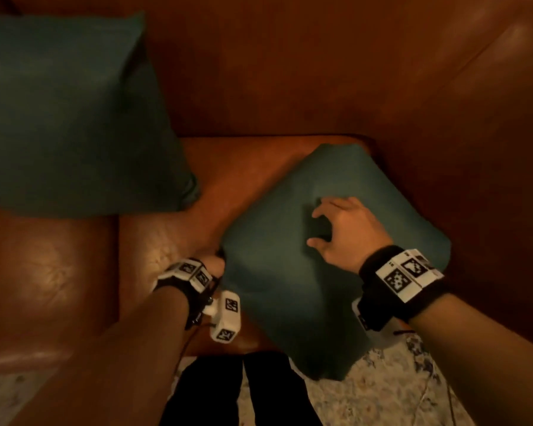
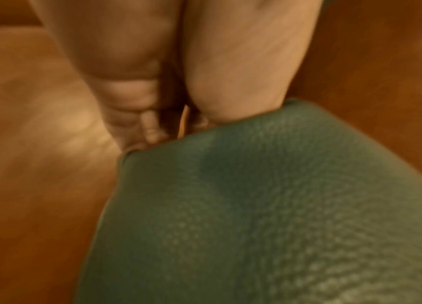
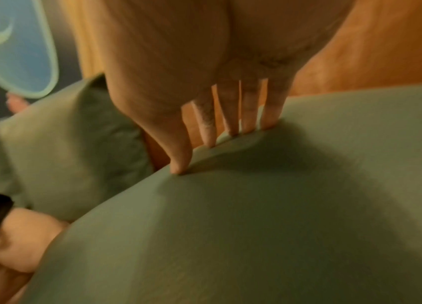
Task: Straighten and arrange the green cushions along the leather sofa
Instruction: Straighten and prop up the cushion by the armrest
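A green cushion lies flat and skewed on the right seat of the brown leather sofa, its near corner hanging past the front edge. My left hand grips its left corner; the left wrist view shows that hand with curled fingers pinching the cushion's corner. On top of the cushion rests my right hand. In the right wrist view its straight fingertips press into the fabric. A second green cushion leans upright against the backrest at left.
The sofa backrest runs across the top and the armrest rises at the right, close to the flat cushion. A patterned rug and my dark trouser legs lie below the seat edge. A pale blue object shows beyond the sofa.
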Available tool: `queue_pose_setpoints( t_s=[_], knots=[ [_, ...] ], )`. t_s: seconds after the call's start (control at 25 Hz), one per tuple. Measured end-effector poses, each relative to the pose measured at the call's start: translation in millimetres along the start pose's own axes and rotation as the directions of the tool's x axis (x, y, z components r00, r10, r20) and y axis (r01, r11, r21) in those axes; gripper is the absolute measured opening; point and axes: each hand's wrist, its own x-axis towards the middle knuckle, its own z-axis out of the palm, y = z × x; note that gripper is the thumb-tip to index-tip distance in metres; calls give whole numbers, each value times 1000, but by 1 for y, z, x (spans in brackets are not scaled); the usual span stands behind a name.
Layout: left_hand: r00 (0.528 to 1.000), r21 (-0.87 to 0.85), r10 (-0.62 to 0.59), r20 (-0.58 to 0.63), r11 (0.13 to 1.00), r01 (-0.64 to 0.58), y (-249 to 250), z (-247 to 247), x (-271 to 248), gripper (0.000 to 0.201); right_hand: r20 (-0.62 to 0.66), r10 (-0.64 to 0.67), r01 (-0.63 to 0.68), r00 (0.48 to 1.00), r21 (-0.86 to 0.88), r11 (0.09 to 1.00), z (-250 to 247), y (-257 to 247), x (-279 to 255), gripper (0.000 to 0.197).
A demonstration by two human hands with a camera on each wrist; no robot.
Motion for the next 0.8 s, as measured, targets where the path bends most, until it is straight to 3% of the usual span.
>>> queue_pose_setpoints(
  t_s=[0.08,0.2,0.24,0.36,0.4,0.48,0.56,0.64,0.68,0.76,0.8],
  knots=[
    [1000,-15,14,27,1000,-14,-11,23,-12,40,31,-9,12,999,-80,997,10,-15,-2,54],
    [993,-374,-92,-72,926,59,-14,39,-29,28,46,7,0,999,-152,988,20,-29,0,55],
    [992,-504,-108,-68,862,59,-16,40,-31,26,46,20,-13,999,-161,987,21,-30,0,55],
    [973,-850,-191,-133,527,-13,-49,25,-29,14,44,60,-53,997,-136,989,18,-24,5,55],
    [943,-895,-297,-153,447,-4,-68,13,-32,9,42,77,-72,996,-115,991,17,-23,7,55],
    [837,-945,-520,-171,327,11,-109,-3,-30,22,14,120,-119,993,-70,990,14,-20,11,52],
    [811,-928,-532,-242,372,-33,-122,-9,-33,36,-4,130,-130,992,-70,989,18,-25,15,51],
    [900,-802,-250,-356,576,-157,-96,-5,-34,36,-14,147,-148,989,-72,986,21,-31,17,50],
    [946,-764,-95,-311,616,-190,-80,2,-28,34,-16,165,-165,986,-70,984,22,-32,18,50],
    [960,-720,122,-252,639,-270,-52,3,-22,28,-10,194,-195,981,-68,978,23,-34,18,50],
    [954,-658,154,-256,696,-289,-47,1,-15,20,-3,200,-200,980,-77,977,23,-35,19,50]
  ],
)
